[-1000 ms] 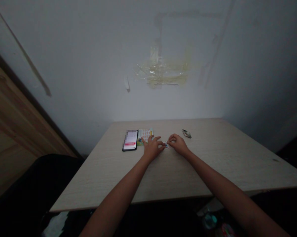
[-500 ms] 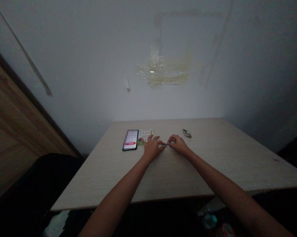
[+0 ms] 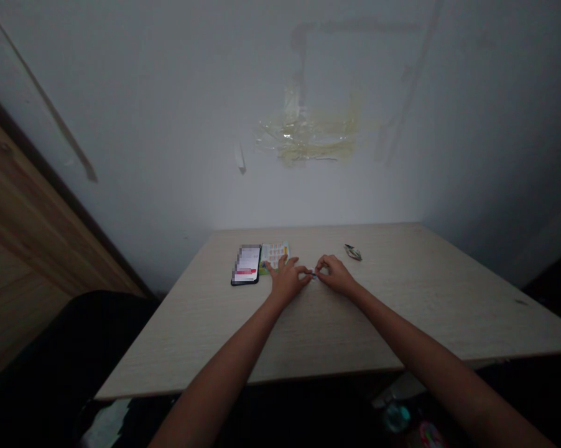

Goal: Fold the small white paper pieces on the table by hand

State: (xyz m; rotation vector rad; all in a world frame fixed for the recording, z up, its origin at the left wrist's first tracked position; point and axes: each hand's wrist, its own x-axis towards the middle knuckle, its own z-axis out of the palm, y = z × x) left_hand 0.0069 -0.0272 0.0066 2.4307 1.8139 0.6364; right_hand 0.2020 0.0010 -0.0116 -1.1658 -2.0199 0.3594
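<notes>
Between my two hands, low over the table, is a small blue-and-white piece (image 3: 313, 274), too small to name. My left hand (image 3: 288, 281) pinches its left side with thumb and forefinger, the other fingers spread out. From the right, my right hand (image 3: 335, 274) closes its fingertips at the piece's other side, its fingers curled. A printed leaflet (image 3: 275, 254) lies just beyond my left hand, which partly covers it. Left of the leaflet rests a phone (image 3: 247, 265) with its screen lit. A small crumpled wrapper (image 3: 353, 252) sits beyond my right hand.
The pale wooden table (image 3: 206, 336) stands against a grey wall (image 3: 168, 124) with old tape (image 3: 313, 140) stuck on it. A dark chair (image 3: 107, 323) is at the left. Below the front edge at right is a bottle with a teal cap (image 3: 397, 415).
My hands stay in nearly the same place. The small piece between my fingertips looks slightly turned, and less of it shows. The phone, leaflet and wrapper have not moved.
</notes>
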